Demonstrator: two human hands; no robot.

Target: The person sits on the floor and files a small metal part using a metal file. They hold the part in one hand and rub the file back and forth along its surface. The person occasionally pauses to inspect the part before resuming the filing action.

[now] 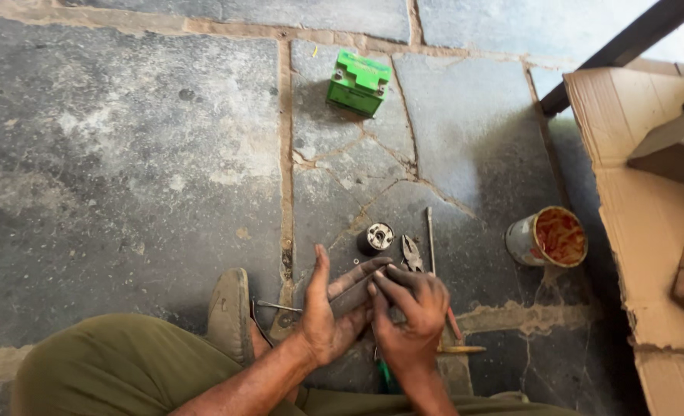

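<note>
My left hand [330,316] and my right hand [409,312] meet low in the middle of the view, both gripping one dark grey oblong part [355,294] between them. The left palm cradles it from below; the right fingers press on its top end. Just beyond the fingertips on the stone floor stand a short black and silver cylinder [376,238] and a pair of pliers [412,254]. A thin metal rod [430,240] lies next to the pliers.
A green box-shaped battery [359,82] sits further away on the cracked stone floor [126,154]. An open tin with orange-red grease [548,237] stands at right, beside flattened cardboard [635,254]. My olive trouser leg [126,370] and a sandal [230,314] fill the lower left. Small tools lie under my hands.
</note>
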